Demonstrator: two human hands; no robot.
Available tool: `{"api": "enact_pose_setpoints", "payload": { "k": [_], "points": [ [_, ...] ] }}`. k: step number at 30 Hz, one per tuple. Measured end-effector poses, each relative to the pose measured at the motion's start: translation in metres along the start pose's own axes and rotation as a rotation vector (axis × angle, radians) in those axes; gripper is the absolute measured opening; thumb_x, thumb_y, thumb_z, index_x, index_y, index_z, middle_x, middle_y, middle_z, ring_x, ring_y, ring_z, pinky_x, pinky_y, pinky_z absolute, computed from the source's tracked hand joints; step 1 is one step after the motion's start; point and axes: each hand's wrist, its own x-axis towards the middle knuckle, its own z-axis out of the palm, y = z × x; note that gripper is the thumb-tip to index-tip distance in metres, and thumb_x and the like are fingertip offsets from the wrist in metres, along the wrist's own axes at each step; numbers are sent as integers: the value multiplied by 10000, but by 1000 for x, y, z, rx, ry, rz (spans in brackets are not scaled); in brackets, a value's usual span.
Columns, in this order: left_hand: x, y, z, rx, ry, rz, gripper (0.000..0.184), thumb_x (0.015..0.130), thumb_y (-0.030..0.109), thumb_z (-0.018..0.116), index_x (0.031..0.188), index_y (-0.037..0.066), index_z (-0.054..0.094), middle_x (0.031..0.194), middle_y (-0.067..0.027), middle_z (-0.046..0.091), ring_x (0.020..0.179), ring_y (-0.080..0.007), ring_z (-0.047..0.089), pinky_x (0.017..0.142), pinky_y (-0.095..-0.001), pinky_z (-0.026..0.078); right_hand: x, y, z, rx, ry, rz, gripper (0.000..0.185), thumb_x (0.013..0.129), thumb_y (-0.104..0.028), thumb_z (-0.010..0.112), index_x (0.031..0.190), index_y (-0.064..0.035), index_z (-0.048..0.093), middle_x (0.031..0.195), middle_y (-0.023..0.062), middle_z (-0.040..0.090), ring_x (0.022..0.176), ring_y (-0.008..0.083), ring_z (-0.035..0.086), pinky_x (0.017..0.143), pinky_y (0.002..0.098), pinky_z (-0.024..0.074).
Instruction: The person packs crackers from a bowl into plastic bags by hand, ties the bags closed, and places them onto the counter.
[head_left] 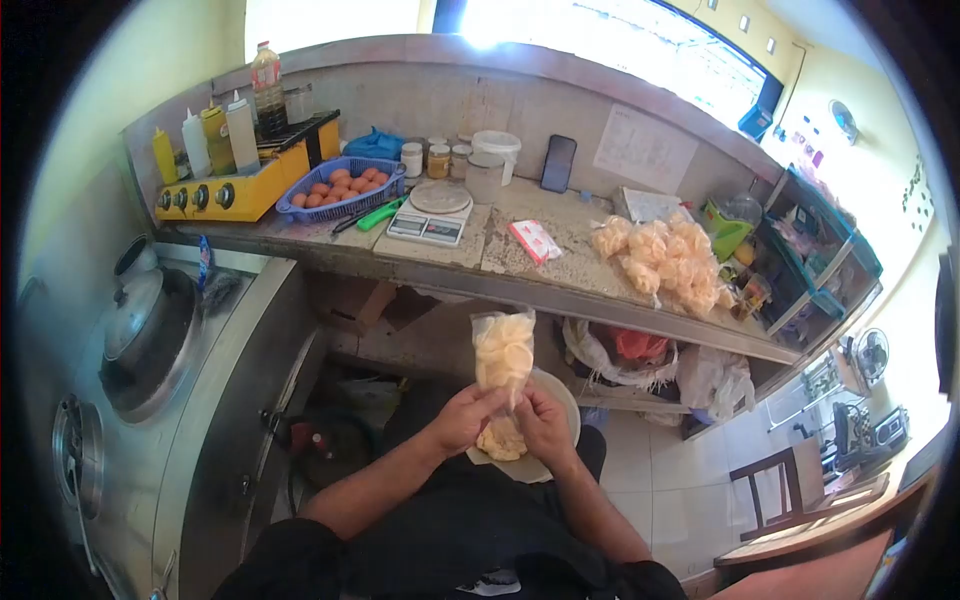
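Note:
Between my two hands is a clear plastic bag (pixel 503 350) filled with pale, round, chip-like pieces, held upright in front of me. My left hand (pixel 466 418) pinches its lower end from the left. From the right, my right hand (pixel 545 428) pinches the same end, the fingertips of both hands almost meeting. Just below the hands, a white bowl or tub (pixel 562 395) rests at my lap with more pale food (pixel 502 440) in it. The exact fold or knot of the bag is hidden by my fingers.
On the counter stand a kitchen scale (pixel 428 226), a blue basket of eggs (pixel 290 208), a red-and-white packet (pixel 535 241), a phone (pixel 559 163) and a heap of filled bags (pixel 672 255). A yellow stove (pixel 240 185) is at left; a lidded pot (pixel 140 315) sits lower left.

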Motion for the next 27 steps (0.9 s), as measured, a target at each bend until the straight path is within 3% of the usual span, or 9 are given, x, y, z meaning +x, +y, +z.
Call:
{"api": "enact_pose_setpoints", "payload": {
  "k": [3, 5, 8, 10, 14, 17, 19, 23, 27],
  "points": [
    [-4, 7, 1, 70, -113, 140, 361, 947, 159, 559, 1262, -5, 492, 1163, -65, 581, 1094, -159, 551, 984, -318, 412, -3, 0, 0, 126, -34, -77, 176, 931, -53, 563, 1104, -20, 574, 1005, 22, 620, 885, 92, 584, 789, 242, 474],
    [-5, 14, 12, 36, -43, 161, 370, 922, 110, 588, 1262, 1, 487, 1160, -60, 578, 1070, -150, 561, 943, -312, 444, -2, 3, -3, 88, -62, -147, 199, 918, -32, 576, 1117, -27, 563, 986, 17, 624, 869, 89, 587, 769, 236, 477],
    [-5, 7, 13, -11, 51, 141, 329, 929, 113, 581, 1234, 14, 508, 1129, -50, 587, 1030, -137, 575, 898, -299, 470, -1, -1, -1, 99, 31, -32, 104, 922, -14, 545, 1016, -22, 587, 964, 26, 639, 853, 95, 608, 766, 258, 488],
    [-6, 9, 17, -40, 53, 92, 302, 932, 125, 583, 1211, 24, 526, 1105, -40, 592, 999, -124, 580, 868, -290, 481, -1, -8, -3, -155, 39, -74, 103, 897, -3, 563, 994, -20, 594, 955, 29, 643, 829, 110, 618, 746, 258, 489],
    [-6, -1, 22, 242, 136, 141, 272, 936, 154, 589, 1177, 33, 557, 1073, -25, 603, 977, -112, 578, 844, -285, 483, -6, -45, 4, -711, 49, -185, 172, 836, 14, 593, 1007, -3, 605, 932, 53, 650, 830, 139, 625, 741, 275, 482],
    [-4, -2, 21, 278, 149, 208, 290, 935, 137, 578, 1201, 26, 547, 1114, -37, 594, 1022, -127, 565, 881, -293, 464, 0, -40, 3, -619, 0, -467, 234, 816, 2, 581, 1049, 24, 599, 998, 86, 641, 918, 169, 615, 807, 285, 468],
    [-6, 0, 19, 310, 156, 203, 355, 936, 78, 548, 1280, 11, 495, 1223, -66, 566, 1129, -162, 536, 979, -319, 423, 0, -27, -2, -389, -38, -354, 249, 857, -35, 566, 1098, 24, 581, 1068, 90, 624, 986, 175, 599, 865, 307, 456],
    [-4, 4, 24, 219, 183, 170, 340, 942, 79, 535, 1276, 18, 503, 1239, -68, 556, 1138, -157, 533, 977, -310, 424, 2, -6, -4, 309, -20, -10, 296, 938, -145, 526, 1192, 7, 531, 1180, 88, 581, 1092, 186, 561, 963, 338, 423],
    [-4, -3, 20, 167, 158, 123, 334, 959, 120, 520, 1279, 28, 504, 1232, -68, 558, 1134, -154, 537, 972, -303, 426, 6, 1, -10, 348, -144, 70, 311, 967, -196, 510, 1229, -30, 490, 1175, 81, 573, 1102, 175, 546, 980, 348, 417]
  ]
}}
